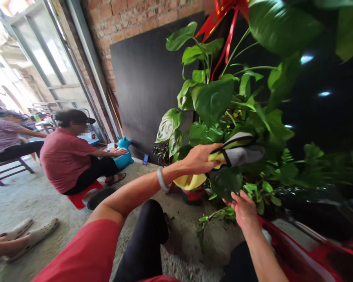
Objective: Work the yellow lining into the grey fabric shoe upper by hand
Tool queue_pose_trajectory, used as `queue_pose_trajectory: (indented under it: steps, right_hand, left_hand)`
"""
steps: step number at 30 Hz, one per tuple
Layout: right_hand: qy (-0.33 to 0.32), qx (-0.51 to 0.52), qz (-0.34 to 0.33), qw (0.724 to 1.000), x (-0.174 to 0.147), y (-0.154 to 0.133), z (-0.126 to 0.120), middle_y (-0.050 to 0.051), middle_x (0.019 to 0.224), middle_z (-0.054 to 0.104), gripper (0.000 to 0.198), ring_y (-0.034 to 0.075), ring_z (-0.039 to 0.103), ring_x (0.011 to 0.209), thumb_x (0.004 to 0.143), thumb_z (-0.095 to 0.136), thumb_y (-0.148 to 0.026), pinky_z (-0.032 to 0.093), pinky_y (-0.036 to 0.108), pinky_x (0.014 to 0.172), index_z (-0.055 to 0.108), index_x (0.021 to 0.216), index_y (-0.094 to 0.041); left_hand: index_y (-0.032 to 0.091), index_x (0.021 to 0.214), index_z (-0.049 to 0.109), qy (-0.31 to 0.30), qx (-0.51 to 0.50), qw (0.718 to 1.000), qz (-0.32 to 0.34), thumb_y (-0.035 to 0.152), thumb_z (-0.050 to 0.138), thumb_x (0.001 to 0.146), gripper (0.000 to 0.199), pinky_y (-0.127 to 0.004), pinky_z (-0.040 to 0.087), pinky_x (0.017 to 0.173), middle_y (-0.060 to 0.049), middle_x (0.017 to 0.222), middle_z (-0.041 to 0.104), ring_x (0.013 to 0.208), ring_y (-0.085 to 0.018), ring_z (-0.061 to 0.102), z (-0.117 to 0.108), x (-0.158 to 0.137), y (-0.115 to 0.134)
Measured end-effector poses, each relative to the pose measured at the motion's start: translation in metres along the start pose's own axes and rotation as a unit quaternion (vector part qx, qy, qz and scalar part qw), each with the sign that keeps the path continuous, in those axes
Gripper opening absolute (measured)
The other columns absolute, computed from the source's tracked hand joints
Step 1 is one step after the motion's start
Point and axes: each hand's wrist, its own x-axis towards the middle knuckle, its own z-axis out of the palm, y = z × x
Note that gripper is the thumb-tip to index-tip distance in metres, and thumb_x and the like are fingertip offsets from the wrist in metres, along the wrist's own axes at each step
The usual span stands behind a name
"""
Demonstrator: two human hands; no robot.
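My left hand, with a pale bangle on the wrist, reaches forward and grips a yellow and grey cloth with dark edging. The cloth lies against the foliage of a tall potted plant with broad, glossy green leaves. Lower and to the right, my right hand pinches the tip of a dark green leaf, just below the cloth. Part of that leaf is hidden behind the cloth. A red ribbon bow hangs among the upper stems.
A reddish pot stands under the leaves, with small trailing greenery beside it. To the left, a person in a pink shirt sits on a red stool near a blue animal-shaped figure. A dark board leans on the brick wall.
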Motion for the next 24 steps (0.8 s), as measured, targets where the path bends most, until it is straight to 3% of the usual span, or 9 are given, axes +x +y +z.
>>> queue_pose_trajectory:
  steps: [2, 4, 6, 8, 13, 17, 20, 22, 24]
  right_hand:
    - [-0.002, -0.002, 0.0, 1.0, 0.0, 0.002, 0.0, 0.0, 0.076, 0.07, 0.043, 0.019, 0.064, 0.064, 0.043, 0.086, -0.036, 0.06, 0.039, 0.057, 0.064, 0.077, -0.022]
    - [-0.001, -0.008, -0.003, 1.0, 0.003, 0.002, -0.004, -0.001, 0.072, 0.069, 0.044, 0.02, 0.063, 0.063, 0.042, 0.086, -0.037, 0.058, 0.038, 0.056, 0.063, 0.077, -0.022]
    - [-0.001, -0.019, -0.011, 1.0, 0.008, 0.002, -0.009, -0.002, 0.067, 0.066, 0.042, 0.019, 0.062, 0.062, 0.044, 0.084, -0.039, 0.056, 0.035, 0.057, 0.062, 0.076, -0.023]
    - [-0.006, -0.033, -0.017, 0.999, 0.013, 0.003, -0.015, -0.003, 0.063, 0.062, 0.039, 0.019, 0.061, 0.063, 0.045, 0.081, -0.041, 0.052, 0.032, 0.058, 0.06, 0.073, -0.024]
    - [-0.026, -0.089, -0.009, 0.996, 0.022, 0.008, -0.018, -0.004, 0.061, 0.057, 0.039, 0.018, 0.057, 0.06, 0.048, 0.08, -0.045, 0.048, 0.03, 0.054, 0.059, 0.073, -0.025]
    - [-0.035, -0.143, -0.023, 0.989, 0.016, 0.009, -0.02, -0.002, 0.071, 0.064, 0.046, 0.021, 0.062, 0.064, 0.053, 0.076, -0.055, 0.054, 0.037, 0.062, 0.064, 0.085, -0.024]
    - [-0.016, -0.21, -0.047, 0.976, 0.0, 0.012, -0.045, 0.005, 0.085, 0.072, 0.046, 0.028, 0.068, 0.085, 0.056, 0.072, -0.055, 0.054, 0.046, 0.081, 0.071, 0.09, -0.024]
    - [-0.018, -0.314, -0.066, 0.947, -0.015, 0.02, -0.074, 0.009, 0.089, 0.075, 0.041, 0.033, 0.066, 0.094, 0.056, 0.069, -0.052, 0.05, 0.051, 0.092, 0.074, 0.086, -0.026]
    - [-0.062, -0.451, -0.106, 0.884, -0.03, 0.032, -0.105, 0.01, 0.092, 0.076, 0.037, 0.036, 0.066, 0.098, 0.058, 0.064, -0.052, 0.047, 0.055, 0.097, 0.075, 0.082, -0.027]
  left_hand:
    - [0.015, 0.151, 0.048, -0.017, 0.085, 0.996, -0.016, 0.022, 0.061, 0.088, 0.064, -0.039, 0.049, 0.105, -0.013, 0.138, 0.065, 0.125, -0.029, 0.062, 0.019, 0.023, 0.002]
    - [0.015, 0.148, 0.052, -0.121, 0.126, 0.984, -0.022, 0.02, 0.063, 0.087, 0.062, -0.04, 0.05, 0.104, -0.015, 0.137, 0.066, 0.125, -0.032, 0.062, 0.039, 0.027, -0.001]
    - [0.016, 0.143, 0.058, -0.224, 0.091, 0.97, -0.006, 0.02, 0.069, 0.084, 0.06, -0.037, 0.05, 0.102, -0.014, 0.136, 0.067, 0.125, -0.031, 0.063, 0.05, 0.011, -0.009]
    - [0.017, 0.138, 0.062, -0.263, 0.02, 0.965, 0.008, 0.022, 0.072, 0.081, 0.058, -0.032, 0.049, 0.1, -0.011, 0.136, 0.067, 0.124, -0.029, 0.063, 0.05, -0.017, -0.019]
    - [0.016, 0.122, 0.07, -0.258, -0.076, 0.962, -0.055, 0.027, 0.071, 0.077, 0.047, -0.027, 0.051, 0.085, -0.003, 0.105, 0.074, 0.097, -0.022, 0.068, 0.02, -0.074, -0.041]
    - [0.015, 0.125, 0.069, -0.158, -0.108, 0.975, -0.113, 0.03, 0.069, 0.076, 0.051, -0.027, 0.05, 0.083, -0.002, 0.103, 0.073, 0.093, -0.021, 0.065, 0.01, -0.082, -0.048]
    - [0.013, 0.13, 0.067, -0.102, -0.135, 0.97, -0.176, 0.035, 0.07, 0.075, 0.059, -0.028, 0.051, 0.081, -0.003, 0.103, 0.073, 0.092, -0.022, 0.065, 0.022, -0.091, -0.049]
    - [0.013, 0.132, 0.066, -0.096, -0.147, 0.963, -0.203, 0.036, 0.071, 0.074, 0.062, -0.028, 0.052, 0.081, -0.003, 0.102, 0.073, 0.093, -0.022, 0.065, 0.034, -0.104, -0.05]
    - [0.014, 0.13, 0.067, -0.117, -0.159, 0.959, -0.202, 0.035, 0.073, 0.073, 0.061, -0.028, 0.052, 0.083, -0.002, 0.101, 0.074, 0.094, -0.022, 0.066, 0.044, -0.117, -0.051]
